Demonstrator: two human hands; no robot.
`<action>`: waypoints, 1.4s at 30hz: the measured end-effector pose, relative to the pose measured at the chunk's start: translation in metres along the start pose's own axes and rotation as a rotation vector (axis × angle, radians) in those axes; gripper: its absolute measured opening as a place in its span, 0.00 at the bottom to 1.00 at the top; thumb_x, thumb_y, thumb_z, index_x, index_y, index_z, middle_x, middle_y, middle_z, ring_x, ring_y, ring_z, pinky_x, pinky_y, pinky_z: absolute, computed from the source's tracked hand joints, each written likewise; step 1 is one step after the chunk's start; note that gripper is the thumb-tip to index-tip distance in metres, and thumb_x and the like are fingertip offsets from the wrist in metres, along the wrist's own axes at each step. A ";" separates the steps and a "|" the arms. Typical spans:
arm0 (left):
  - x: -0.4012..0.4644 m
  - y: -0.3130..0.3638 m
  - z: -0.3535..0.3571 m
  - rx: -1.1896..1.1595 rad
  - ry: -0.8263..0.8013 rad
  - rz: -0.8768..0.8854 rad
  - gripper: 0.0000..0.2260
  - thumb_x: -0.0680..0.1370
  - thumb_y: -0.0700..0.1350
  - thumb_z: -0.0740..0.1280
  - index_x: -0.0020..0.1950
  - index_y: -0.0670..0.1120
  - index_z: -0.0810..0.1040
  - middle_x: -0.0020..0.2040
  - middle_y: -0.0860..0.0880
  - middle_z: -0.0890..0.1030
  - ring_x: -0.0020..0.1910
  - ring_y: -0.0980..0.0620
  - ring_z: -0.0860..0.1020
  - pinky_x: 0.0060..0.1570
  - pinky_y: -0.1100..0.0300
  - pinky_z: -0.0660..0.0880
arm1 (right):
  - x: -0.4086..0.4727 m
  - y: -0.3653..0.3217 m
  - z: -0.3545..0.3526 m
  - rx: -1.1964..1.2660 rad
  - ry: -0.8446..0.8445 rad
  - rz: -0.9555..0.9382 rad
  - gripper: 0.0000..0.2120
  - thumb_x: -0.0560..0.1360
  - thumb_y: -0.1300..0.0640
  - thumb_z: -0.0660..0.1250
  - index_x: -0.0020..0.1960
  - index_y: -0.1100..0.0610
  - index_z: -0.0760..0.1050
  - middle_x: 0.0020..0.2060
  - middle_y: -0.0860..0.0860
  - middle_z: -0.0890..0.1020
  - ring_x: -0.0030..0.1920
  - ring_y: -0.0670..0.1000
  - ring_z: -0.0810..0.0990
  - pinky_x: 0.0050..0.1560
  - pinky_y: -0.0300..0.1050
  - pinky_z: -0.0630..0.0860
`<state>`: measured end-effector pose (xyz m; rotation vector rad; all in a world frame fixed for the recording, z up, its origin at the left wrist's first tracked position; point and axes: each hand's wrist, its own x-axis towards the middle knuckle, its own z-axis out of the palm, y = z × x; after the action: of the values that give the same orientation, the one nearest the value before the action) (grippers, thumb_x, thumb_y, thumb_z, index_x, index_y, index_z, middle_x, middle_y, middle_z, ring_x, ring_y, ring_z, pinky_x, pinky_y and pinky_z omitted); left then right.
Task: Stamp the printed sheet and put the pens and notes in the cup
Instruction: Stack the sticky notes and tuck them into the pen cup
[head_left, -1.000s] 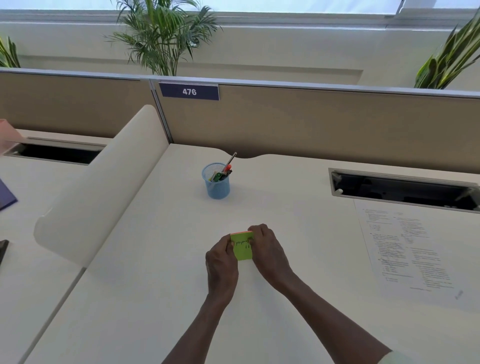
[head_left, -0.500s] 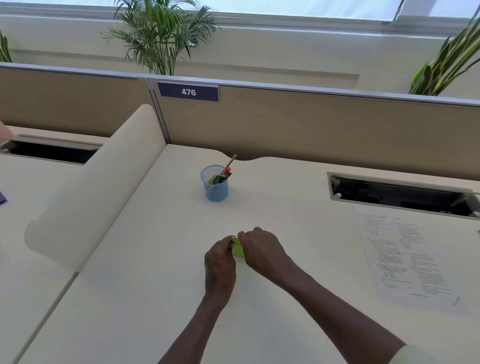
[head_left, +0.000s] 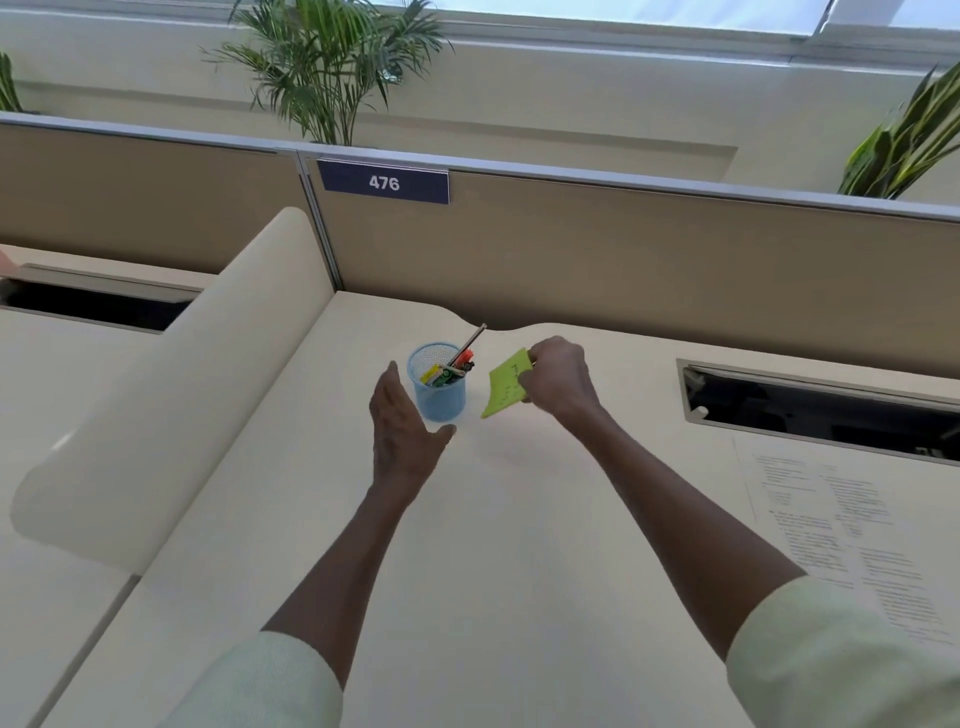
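Note:
A blue mesh cup (head_left: 441, 400) stands on the cream desk near the back partition, with several pens (head_left: 451, 368) sticking out of it. My right hand (head_left: 558, 379) pinches a green sticky note (head_left: 505, 384) in the air just right of the cup. My left hand (head_left: 402, 431) is open, fingers spread, right beside the cup's left and front side, thumb under its base edge; whether it touches the cup I cannot tell. The printed sheet (head_left: 852, 525) lies flat at the right of the desk.
A tan partition (head_left: 623, 249) with a "476" label closes the back. A curved cream divider (head_left: 171, 395) bounds the left side. A dark cable slot (head_left: 821, 405) is cut in the desk at the right, above the sheet.
Both hands left the middle of the desk and moved forward to the cup. The right hand lifted the green note off the desk; the left hand let go and opened.

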<state>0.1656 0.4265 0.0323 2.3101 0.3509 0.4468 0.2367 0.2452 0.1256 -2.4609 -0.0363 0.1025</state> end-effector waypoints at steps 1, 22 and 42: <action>0.009 -0.001 0.001 0.006 -0.019 0.001 0.53 0.63 0.45 0.81 0.78 0.41 0.50 0.77 0.43 0.58 0.76 0.44 0.57 0.72 0.53 0.59 | 0.007 -0.004 0.000 0.046 0.011 0.020 0.05 0.69 0.70 0.64 0.44 0.69 0.77 0.44 0.63 0.81 0.42 0.63 0.84 0.42 0.58 0.83; 0.057 -0.006 0.025 -0.034 -0.055 -0.089 0.51 0.69 0.53 0.77 0.79 0.42 0.45 0.72 0.46 0.69 0.70 0.44 0.65 0.65 0.50 0.68 | 0.042 -0.059 0.024 0.207 -0.069 -0.024 0.08 0.67 0.69 0.63 0.41 0.70 0.80 0.39 0.66 0.83 0.43 0.65 0.84 0.41 0.60 0.82; 0.058 -0.006 0.024 0.003 -0.032 -0.101 0.49 0.68 0.53 0.77 0.78 0.41 0.50 0.71 0.47 0.71 0.69 0.45 0.66 0.64 0.50 0.69 | 0.049 -0.064 0.050 -0.072 -0.002 -0.098 0.07 0.71 0.71 0.63 0.38 0.62 0.75 0.37 0.60 0.82 0.33 0.57 0.78 0.28 0.43 0.70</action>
<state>0.2268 0.4372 0.0248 2.2879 0.4504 0.3586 0.2816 0.3287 0.1236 -2.5257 -0.1643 0.0618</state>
